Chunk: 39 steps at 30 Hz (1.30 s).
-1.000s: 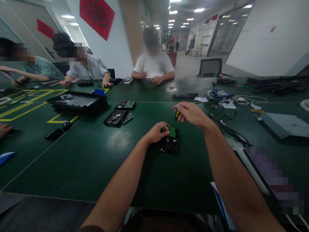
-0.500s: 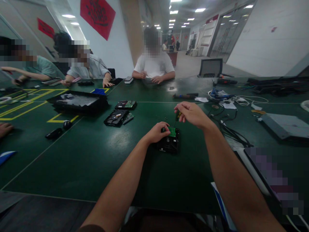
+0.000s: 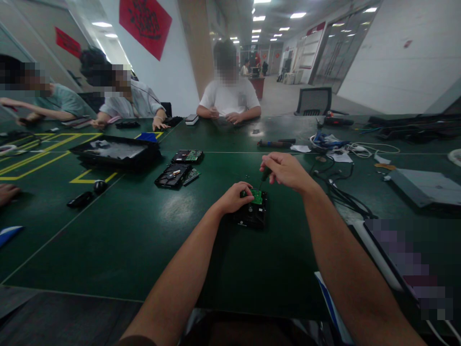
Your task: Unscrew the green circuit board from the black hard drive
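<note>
A black hard drive [image 3: 251, 217] with a green circuit board [image 3: 257, 196] on its upper face lies flat on the table before me. My left hand [image 3: 236, 197] grips its left side, thumb and fingers bent over the far-left part by the board. In my right hand [image 3: 283, 170], a screwdriver [image 3: 265, 174] with a dark handle is held upright, slightly tilted. Its thin shaft points down at the far edge of the board; whether the tip sits in a screw is too small to tell. A few tiny screws [image 3: 247, 177] lie just beyond the drive.
Left of the drive are an opened hard drive [image 3: 173, 176], another drive [image 3: 187, 156], a loose circuit board [image 3: 191, 176] and a black tray [image 3: 115, 151]. Cables [image 3: 345, 194], a grey metal case [image 3: 428, 190] and a tablet-like device [image 3: 392, 259] lie right. Co-workers sit across the table.
The fingers of my right hand have shifted around the screwdriver handle, which shows a darker side now. My left hand and the hard drive stay in place.
</note>
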Each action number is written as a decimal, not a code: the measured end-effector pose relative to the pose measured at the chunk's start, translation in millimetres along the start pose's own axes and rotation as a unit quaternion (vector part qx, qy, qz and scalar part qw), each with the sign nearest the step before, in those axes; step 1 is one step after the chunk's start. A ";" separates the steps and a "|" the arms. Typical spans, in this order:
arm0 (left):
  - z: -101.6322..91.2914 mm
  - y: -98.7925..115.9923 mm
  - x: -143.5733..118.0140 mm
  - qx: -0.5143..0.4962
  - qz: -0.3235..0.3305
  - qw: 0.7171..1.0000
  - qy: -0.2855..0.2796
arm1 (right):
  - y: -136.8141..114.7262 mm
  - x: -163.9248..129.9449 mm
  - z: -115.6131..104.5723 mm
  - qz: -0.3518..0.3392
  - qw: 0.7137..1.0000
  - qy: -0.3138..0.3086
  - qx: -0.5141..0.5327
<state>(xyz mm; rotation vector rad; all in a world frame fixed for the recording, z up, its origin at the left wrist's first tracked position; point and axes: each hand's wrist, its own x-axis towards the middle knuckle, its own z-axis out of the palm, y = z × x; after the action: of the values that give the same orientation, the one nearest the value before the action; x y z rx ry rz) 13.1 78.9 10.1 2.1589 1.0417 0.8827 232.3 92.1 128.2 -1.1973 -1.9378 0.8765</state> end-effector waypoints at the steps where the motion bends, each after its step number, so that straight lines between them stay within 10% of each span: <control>1: -0.2 0.5 0.0 0.000 -0.001 1.000 -0.001 | 0.6 0.6 0.8 0.000 1.000 -0.005 0.010; 39: 1.0 -0.2 1.1 -0.001 -0.003 1.000 -0.001 | 0.8 1.7 2.8 0.003 1.000 -0.010 0.012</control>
<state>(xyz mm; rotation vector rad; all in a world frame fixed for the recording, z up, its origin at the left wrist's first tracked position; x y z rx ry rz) 14.3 79.7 9.7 2.1539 1.0460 0.8772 229.8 93.5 126.4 -1.1858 -1.9351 0.9141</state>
